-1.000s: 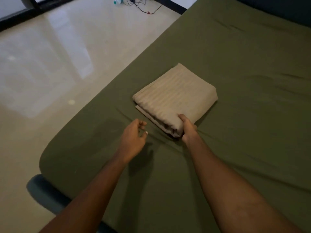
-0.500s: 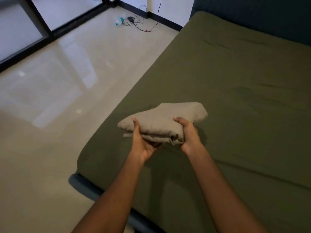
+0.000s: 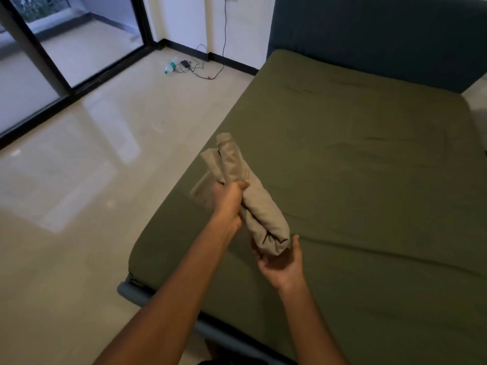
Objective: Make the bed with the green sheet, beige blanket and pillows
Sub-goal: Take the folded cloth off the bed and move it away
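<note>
While the folded beige blanket (image 3: 257, 206) is held tilted above the green sheet (image 3: 355, 167), near its left border, the left hand (image 3: 228, 200) grips its middle with curled fingers, and the right hand (image 3: 282, 263) seems to clasp its lower end, fingers half curled.

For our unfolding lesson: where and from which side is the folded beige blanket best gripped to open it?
Probably the loose edges at the far upper end of the beige blanket, from the floor side, beyond the left hand. They splay apart there; the near end in the right hand is a closed fold.
</note>
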